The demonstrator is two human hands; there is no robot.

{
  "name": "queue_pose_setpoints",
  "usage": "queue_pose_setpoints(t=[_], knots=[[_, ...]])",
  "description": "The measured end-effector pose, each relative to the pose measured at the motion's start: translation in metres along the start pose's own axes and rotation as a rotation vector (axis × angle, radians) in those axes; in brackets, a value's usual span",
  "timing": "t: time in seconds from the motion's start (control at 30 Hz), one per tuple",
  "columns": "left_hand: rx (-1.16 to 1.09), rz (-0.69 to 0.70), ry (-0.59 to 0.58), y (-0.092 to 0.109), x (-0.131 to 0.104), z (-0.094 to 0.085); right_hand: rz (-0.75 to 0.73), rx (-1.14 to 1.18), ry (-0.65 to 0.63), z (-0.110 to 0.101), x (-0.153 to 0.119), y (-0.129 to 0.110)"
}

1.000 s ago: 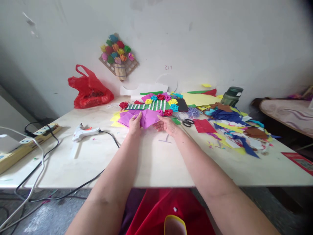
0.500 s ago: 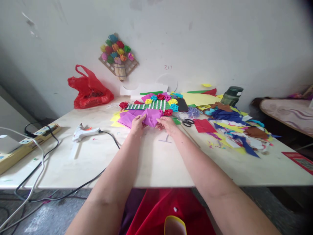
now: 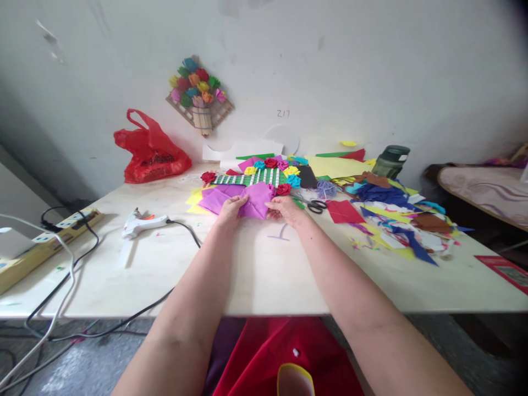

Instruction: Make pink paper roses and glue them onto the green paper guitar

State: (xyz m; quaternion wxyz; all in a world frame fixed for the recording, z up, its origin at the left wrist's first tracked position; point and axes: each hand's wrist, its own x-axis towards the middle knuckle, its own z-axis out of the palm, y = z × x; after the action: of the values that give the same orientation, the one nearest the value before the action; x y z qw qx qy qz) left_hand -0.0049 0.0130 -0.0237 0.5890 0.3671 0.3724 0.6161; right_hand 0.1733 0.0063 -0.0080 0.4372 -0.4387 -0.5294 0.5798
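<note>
Between my hands is a folded piece of purple paper (image 3: 259, 199). My left hand (image 3: 231, 211) pinches its left side, thumb on top. At its right edge my right hand (image 3: 284, 209) is closed, fingertips gripping the paper. More purple sheets (image 3: 214, 199) lie under and left of it, over some yellow paper (image 3: 195, 200). Just behind stands a green and white striped craft piece (image 3: 266, 176) trimmed with red, yellow, blue and pink paper roses. A red rose (image 3: 283, 190) sits close to my right fingertips.
A white glue gun (image 3: 144, 223) lies at left, its black cord crossing the table toward a power strip (image 3: 61, 236). Black scissors (image 3: 317, 207), red paper (image 3: 344, 212) and a heap of scraps (image 3: 391, 212) lie at right. A green bottle (image 3: 391, 161) and red bag (image 3: 152, 154) stand behind.
The purple paper between my hands has shifted slightly right and toward me and shows a changed fold. Both hands have moved a little with it, still holding on.
</note>
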Motion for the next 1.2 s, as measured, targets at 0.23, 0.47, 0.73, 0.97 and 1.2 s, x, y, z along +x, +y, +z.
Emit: queue_pose_setpoints(t=[0.23,0.47,0.73,0.97,1.2], knots=[[0.006,0.025,-0.067,-0.002,0.0,0.001,0.025,-0.013,-0.041,0.0,0.002,0.003],[-0.002,0.018,-0.066,0.0,-0.003,0.003,0.006,-0.029,0.006,0.001,0.003,0.003],[0.046,-0.015,-0.097,0.0,-0.005,0.003,0.005,-0.045,-0.013,-0.002,0.002,0.002],[0.042,-0.008,-0.12,-0.002,-0.006,0.004,-0.051,0.016,0.072,0.0,0.006,0.002],[0.028,-0.089,-0.081,-0.003,0.0,0.004,-0.119,-0.023,0.141,-0.003,0.012,0.006]])
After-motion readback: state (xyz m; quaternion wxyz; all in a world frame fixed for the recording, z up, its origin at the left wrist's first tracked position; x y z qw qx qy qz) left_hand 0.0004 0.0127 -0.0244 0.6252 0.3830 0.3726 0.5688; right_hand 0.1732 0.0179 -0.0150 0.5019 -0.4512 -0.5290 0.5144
